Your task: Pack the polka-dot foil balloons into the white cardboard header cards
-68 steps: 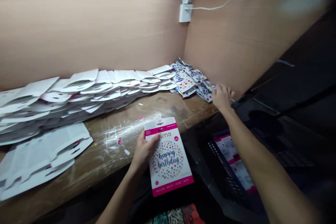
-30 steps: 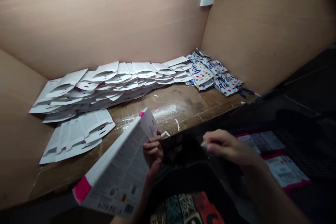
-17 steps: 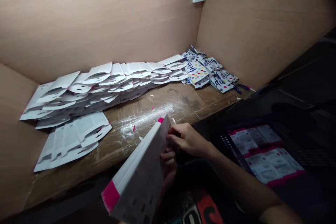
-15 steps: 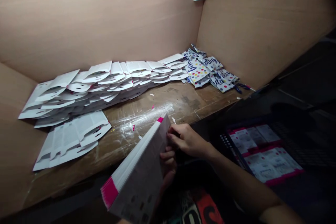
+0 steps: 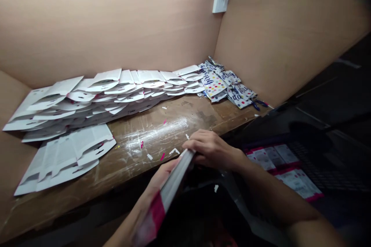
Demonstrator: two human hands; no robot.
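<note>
A stack of flat white cardboard sleeves (image 5: 176, 183) with pink ends is held upright on edge at the table's front edge. My left hand (image 5: 165, 171) is closed around its left side; the fingers are partly hidden by the stack. My right hand (image 5: 211, 147) grips the far top corner, fingers bent over it. A small white paper scrap (image 5: 216, 188) shows below my right hand, off the table. Near my hands, white and pink paper scraps (image 5: 162, 156) lie on the tabletop.
Overlapping white sleeves (image 5: 113, 90) are piled along the back wall. A smaller pile of sleeves (image 5: 66, 154) lies at front left. Polka-dot packets (image 5: 216, 85) and dark blue-handled scissors (image 5: 256, 104) lie at right. A crate of packets (image 5: 292, 173) stands lower right. A socket (image 5: 222, 0) hangs in the corner.
The stack has turned more edge-on and dropped slightly. My left hand has shifted to its left side; my right hand now covers the top corner. A white scrap has appeared below it.
</note>
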